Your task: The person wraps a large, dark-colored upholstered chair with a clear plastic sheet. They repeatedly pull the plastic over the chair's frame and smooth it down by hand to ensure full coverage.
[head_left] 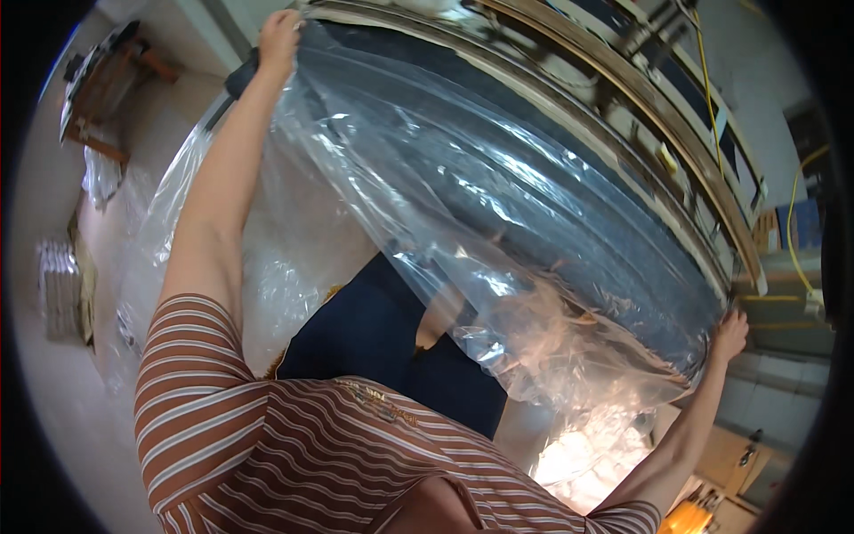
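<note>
A wide sheet of clear plastic film [463, 240] stretches between my hands in front of a long frame. My left hand [279, 40], raised at the upper left, has its fingers closed on one end of the film. At the far right my right hand [729, 335] grips the other end. Dark fabric [391, 49] lies behind the film along the frame and shows through it. The film's lower part hangs loose and creased in front of my dark blue trousers [356, 329].
The long wooden-edged frame [623, 98] runs across the top and right. A yellow cable [709, 89] hangs over it. Crumpled clear film [285, 285] trails on the floor. To the left are a wooden stool [98, 116] and a stack of wrapped packs [58, 289].
</note>
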The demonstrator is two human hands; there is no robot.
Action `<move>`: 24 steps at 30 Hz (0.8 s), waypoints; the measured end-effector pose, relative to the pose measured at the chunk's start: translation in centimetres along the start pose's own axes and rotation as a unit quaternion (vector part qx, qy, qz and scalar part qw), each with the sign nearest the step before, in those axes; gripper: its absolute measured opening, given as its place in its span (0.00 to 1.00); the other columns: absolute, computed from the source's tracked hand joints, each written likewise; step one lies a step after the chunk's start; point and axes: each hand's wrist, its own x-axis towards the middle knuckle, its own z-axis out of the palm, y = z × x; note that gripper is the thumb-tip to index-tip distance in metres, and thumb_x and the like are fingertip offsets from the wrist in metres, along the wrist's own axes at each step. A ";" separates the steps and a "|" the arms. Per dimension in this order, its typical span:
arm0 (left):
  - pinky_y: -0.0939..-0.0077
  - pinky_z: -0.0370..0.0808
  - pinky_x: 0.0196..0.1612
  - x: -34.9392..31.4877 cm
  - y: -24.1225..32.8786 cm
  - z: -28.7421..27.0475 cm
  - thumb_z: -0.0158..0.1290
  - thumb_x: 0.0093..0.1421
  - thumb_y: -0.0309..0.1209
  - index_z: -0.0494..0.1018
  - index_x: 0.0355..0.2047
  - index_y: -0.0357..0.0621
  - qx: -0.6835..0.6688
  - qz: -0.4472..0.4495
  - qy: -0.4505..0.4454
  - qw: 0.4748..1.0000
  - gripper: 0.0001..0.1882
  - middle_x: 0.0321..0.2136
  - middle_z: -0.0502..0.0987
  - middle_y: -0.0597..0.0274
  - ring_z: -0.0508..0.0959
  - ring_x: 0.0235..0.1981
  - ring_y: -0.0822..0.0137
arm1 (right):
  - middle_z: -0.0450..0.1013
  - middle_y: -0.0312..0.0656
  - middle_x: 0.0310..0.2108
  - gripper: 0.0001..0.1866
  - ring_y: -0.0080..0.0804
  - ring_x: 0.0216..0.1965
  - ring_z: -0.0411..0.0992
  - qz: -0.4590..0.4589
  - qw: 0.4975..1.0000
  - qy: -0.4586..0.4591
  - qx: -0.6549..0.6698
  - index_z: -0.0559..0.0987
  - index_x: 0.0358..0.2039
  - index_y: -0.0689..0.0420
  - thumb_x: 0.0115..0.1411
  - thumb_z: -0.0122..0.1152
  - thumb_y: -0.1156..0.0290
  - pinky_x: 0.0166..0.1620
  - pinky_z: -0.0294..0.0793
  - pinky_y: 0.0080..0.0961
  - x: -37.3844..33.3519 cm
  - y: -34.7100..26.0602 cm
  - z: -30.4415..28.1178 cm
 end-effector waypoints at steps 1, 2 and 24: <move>0.88 0.62 0.21 1.2 -0.9 -0.7 0.54 0.59 0.35 0.72 0.40 0.42 -0.021 0.006 0.001 1.000 0.13 0.27 0.77 0.68 0.68 0.21 0.81 | 0.72 0.45 0.41 0.14 0.51 0.42 0.70 -0.018 0.988 0.076 0.131 0.76 0.41 0.55 0.63 0.49 0.60 0.43 0.71 0.40 3.0 -3.4 -2.9; 0.87 0.64 0.22 1.5 -1.8 -0.4 0.55 0.59 0.35 0.72 0.40 0.42 -0.050 0.023 0.005 0.998 0.12 0.28 0.77 0.68 0.70 0.22 0.80 | 0.73 0.47 0.41 0.15 0.47 0.40 0.73 -0.102 0.951 0.148 0.252 0.76 0.44 0.58 0.64 0.50 0.61 0.42 0.71 0.37 4.8 -4.8 -3.7; 0.83 0.72 0.39 -0.6 1.5 -0.2 0.57 0.59 0.28 0.75 0.36 0.43 -0.349 -0.064 -0.017 0.935 0.06 0.31 0.76 0.70 0.74 0.33 0.77 | 0.72 0.36 0.26 0.11 0.19 0.23 0.65 -0.275 0.345 -0.231 0.867 0.73 0.30 0.58 0.59 0.58 0.64 0.28 0.67 0.19 -9.3 -59.8 -44.7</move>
